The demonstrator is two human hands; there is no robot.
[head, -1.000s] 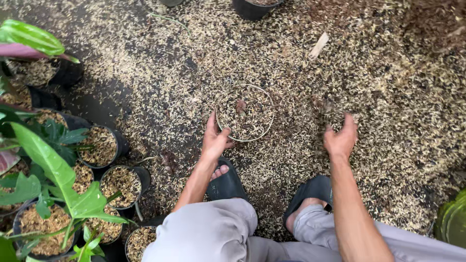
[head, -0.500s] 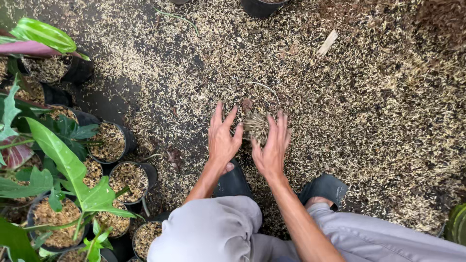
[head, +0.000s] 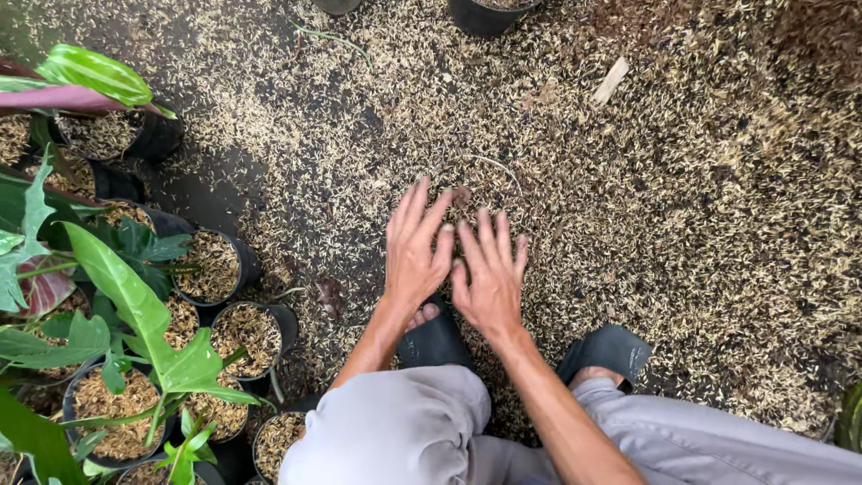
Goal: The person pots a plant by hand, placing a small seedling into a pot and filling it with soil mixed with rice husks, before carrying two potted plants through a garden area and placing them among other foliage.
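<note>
Both our hands are flat and side by side at frame centre, left hand and right hand, fingers spread wide, grip holding nothing, palms down over the husk-filled pot, likely to level the fill. Pot sits on the husk-strewn ground, rim barely showing; planted pots cluster lower left, within reach.

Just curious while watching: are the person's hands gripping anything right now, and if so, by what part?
Nothing is gripped. The left hand and right hand lie flat, fingers spread, palms down on the husk filling of the pot in front of the feet.
</note>
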